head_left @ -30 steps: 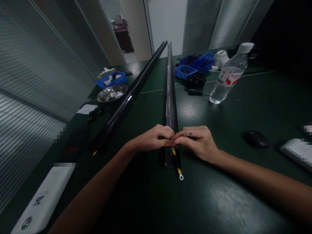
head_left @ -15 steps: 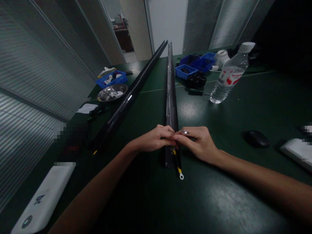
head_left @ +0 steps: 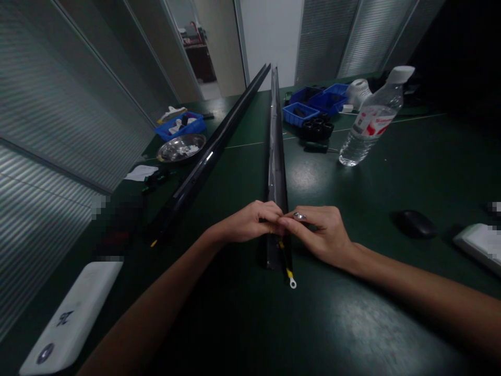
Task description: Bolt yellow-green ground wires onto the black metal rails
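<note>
A long black rail (head_left: 275, 156) lies on the dark green table (head_left: 352, 313), running away from me. At its near end a yellow-and-green wire with a ring terminal (head_left: 291, 282) sticks out. My left hand (head_left: 250, 222) and my right hand (head_left: 319, 232) meet fingertip to fingertip over the rail's near end, both with fingers pinched together. A small shiny metal piece (head_left: 300, 215) rests on my right fingers. What the pinched tips grip is too small to make out.
A second black rail (head_left: 211, 156) lies to the left. A water bottle (head_left: 370, 120), blue bins (head_left: 309, 102), black caps (head_left: 317, 128), a metal dish (head_left: 180, 148), a computer mouse (head_left: 415, 223) and a white device (head_left: 70, 318) are spread about the table.
Both hands stayed pinched at the rail's near end, shifting only slightly along it. The view drifted a little.
</note>
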Motion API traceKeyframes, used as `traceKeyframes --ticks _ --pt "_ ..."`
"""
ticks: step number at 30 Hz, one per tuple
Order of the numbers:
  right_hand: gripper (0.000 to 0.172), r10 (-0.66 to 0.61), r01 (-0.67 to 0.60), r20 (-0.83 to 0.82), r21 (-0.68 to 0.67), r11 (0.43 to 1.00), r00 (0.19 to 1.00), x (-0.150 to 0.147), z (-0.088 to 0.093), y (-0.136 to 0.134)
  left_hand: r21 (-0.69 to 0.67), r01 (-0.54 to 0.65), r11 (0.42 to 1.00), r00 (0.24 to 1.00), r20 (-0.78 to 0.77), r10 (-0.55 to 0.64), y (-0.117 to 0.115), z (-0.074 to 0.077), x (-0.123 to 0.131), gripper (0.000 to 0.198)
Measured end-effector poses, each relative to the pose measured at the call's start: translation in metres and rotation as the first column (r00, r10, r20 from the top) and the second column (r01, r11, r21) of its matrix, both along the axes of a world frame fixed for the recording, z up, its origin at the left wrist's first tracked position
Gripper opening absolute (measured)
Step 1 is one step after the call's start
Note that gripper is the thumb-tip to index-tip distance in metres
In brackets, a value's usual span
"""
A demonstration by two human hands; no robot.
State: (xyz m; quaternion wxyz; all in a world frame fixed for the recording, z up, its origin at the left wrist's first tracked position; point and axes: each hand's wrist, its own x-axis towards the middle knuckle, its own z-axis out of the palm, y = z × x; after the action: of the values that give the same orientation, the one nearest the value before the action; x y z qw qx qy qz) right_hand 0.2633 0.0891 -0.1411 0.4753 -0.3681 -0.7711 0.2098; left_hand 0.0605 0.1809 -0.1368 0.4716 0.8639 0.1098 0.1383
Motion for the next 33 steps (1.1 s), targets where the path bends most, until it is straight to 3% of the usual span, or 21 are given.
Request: traceKeyframes --ticks 9,21,28,33 --pt "0.032 0.016 -0.016 0.004 -0.049 0.999 1.000 0.000 -0.003 0.003 0.012 0.000 1.000 1.000 -0.030 0.000 0.001 0.000 0.000 0.012" --pt "0.025 0.188 -0.180 0.048 -0.139 0.974 0.981 0.008 0.007 0.011 0.101 -0.099 0.990 0.990 -0.092 0.108 -0.003 0.006 0.002 0.007" --pt "0.033 0.132 -0.123 0.057 -0.141 0.982 0.990 0.008 0.008 0.008 0.065 -0.057 0.996 0.998 0.003 0.057 -0.001 -0.001 0.002 0.016" --pt "0.035 0.107 -0.093 0.079 -0.166 0.982 0.991 0.007 0.008 0.007 0.080 -0.055 0.995 0.997 -0.041 0.059 0.001 -0.004 0.000 0.019"
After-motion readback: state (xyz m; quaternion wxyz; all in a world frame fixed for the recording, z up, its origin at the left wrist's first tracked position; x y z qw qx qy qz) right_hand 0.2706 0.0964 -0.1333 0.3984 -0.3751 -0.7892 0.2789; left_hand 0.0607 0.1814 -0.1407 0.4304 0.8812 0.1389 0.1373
